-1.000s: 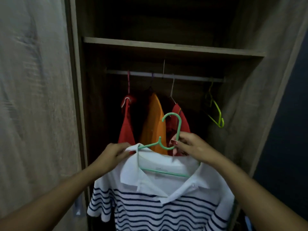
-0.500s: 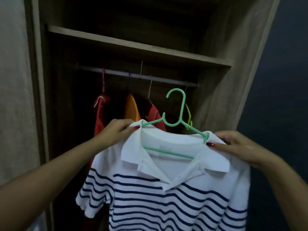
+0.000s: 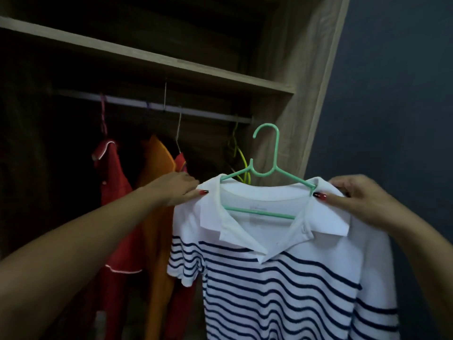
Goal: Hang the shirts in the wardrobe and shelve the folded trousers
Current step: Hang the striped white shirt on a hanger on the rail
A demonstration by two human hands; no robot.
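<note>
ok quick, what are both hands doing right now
left hand: closed on the left shoulder of the striped shirt
right hand: closed on its right shoulder, by the green hanger

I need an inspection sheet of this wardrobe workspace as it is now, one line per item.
Surface: wardrobe shelf above rail; nothing seen on it.
Job's things: striped shirt on green hanger, not yet on the rail; trousers not seen.
Clutter: red garment, orange garment, empty yellow hanger hang on the rail.
Grippers: left hand and right hand pinch the shirt's shoulders.
Cables: nothing seen.
Surroundings: dark wall on the right.
</note>
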